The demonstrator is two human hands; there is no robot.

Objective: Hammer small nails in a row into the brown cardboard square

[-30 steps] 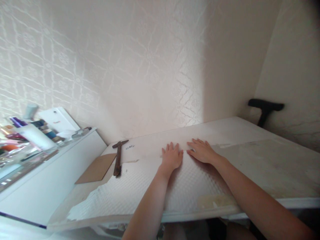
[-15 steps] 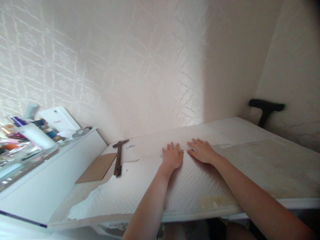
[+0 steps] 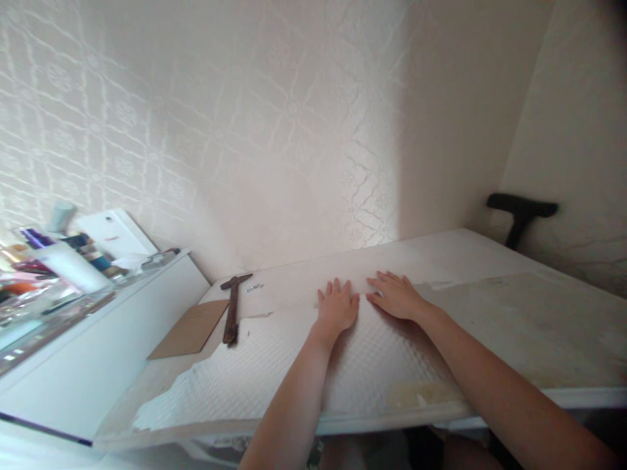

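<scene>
My left hand (image 3: 338,305) lies flat, fingers spread, on the white tabletop near its middle. Just to its right, my right hand (image 3: 396,295) also rests palm down with the fingers apart, pointing toward the left. Neither hand holds anything. Under both wrists runs a white quilted-looking covering (image 3: 245,372) with a ragged left edge. Left of my hands lies a hammer (image 3: 232,314) with a dark wooden handle, its head toward the wall. Several small metal pieces, perhaps nails (image 3: 255,287), lie beside the hammer head; their exact kind is too small to tell.
A brown board (image 3: 189,329) lies left of the hammer, against a white cabinet (image 3: 105,365). Bottles and a white box (image 3: 117,234) crowd the cabinet top. Patterned wallpaper (image 3: 294,130) borders the table's back. A black T-shaped handle (image 3: 522,207) rises at the right corner.
</scene>
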